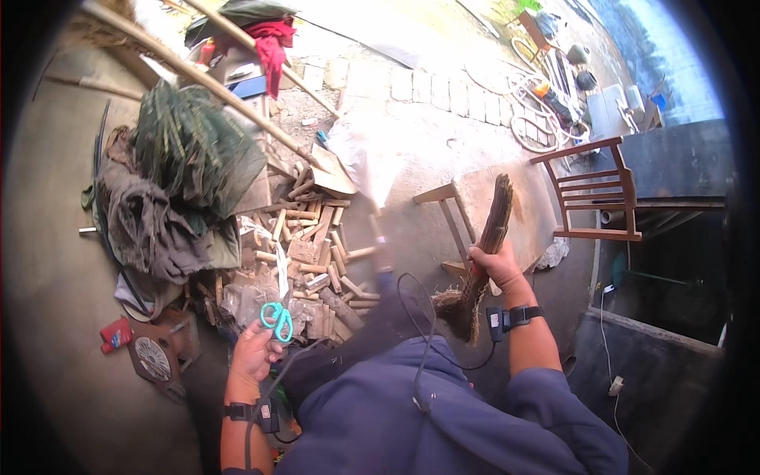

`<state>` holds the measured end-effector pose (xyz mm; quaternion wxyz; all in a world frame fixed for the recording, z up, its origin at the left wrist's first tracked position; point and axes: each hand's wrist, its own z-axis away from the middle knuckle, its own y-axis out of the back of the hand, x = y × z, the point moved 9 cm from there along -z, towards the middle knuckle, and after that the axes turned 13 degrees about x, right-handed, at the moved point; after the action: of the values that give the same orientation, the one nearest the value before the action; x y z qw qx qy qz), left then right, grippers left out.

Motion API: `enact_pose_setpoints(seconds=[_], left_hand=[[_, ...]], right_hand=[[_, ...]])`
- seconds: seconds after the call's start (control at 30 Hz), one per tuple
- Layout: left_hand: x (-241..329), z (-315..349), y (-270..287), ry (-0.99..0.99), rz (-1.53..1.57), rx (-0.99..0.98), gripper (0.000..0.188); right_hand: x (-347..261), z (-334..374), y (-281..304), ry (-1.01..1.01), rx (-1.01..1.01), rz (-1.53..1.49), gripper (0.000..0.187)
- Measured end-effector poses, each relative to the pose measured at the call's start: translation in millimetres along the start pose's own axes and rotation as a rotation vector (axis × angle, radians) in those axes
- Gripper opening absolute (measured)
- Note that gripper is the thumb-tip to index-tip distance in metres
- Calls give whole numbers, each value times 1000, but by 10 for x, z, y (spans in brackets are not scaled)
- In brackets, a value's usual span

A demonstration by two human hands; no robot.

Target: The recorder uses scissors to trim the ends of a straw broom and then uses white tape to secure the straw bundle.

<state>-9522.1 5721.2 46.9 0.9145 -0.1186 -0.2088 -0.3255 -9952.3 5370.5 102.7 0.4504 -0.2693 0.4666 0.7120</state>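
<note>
My left hand [255,351] holds a pair of scissors with teal handles [277,317], the blades pointing up over a heap of wood offcuts [317,245]. My right hand [495,265] grips a brown bundle of dry fibres, like a hand broom [484,245], around its middle; one end points up, the frayed end hangs down near my chest. Both wrists wear black bands with small devices. A black cable runs across my blue top.
A wooden chair frame [598,194] stands at the right beside a dark table [681,166]. A small wooden stool [451,214] is ahead. Grey cloth [150,222], green netting [186,142], long poles [198,75] and a red-and-metal tool [150,352] lie at the left. Hoses [538,111] are coiled far back.
</note>
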Motion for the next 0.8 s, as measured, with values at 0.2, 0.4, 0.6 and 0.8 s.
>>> enact_pose_setpoints(seconds=[0.2, 0.4, 0.6, 0.8], left_hand=[[486, 31, -1101, 6, -38, 49, 18], [1019, -58, -1782, -101, -62, -2, 18], [1440, -78, -2240, -133, -122, -24, 11], [1980, -219, -2944, -200, -169, -192, 11]], right_hand=[[339, -591, 840, -64, 64, -142, 15], [312, -960, 1456, -85, 103, 14, 16], [-348, -1303, 1464, 9, 105, -36, 15], [-1459, -1617, 1075, 101, 32, -125, 13]])
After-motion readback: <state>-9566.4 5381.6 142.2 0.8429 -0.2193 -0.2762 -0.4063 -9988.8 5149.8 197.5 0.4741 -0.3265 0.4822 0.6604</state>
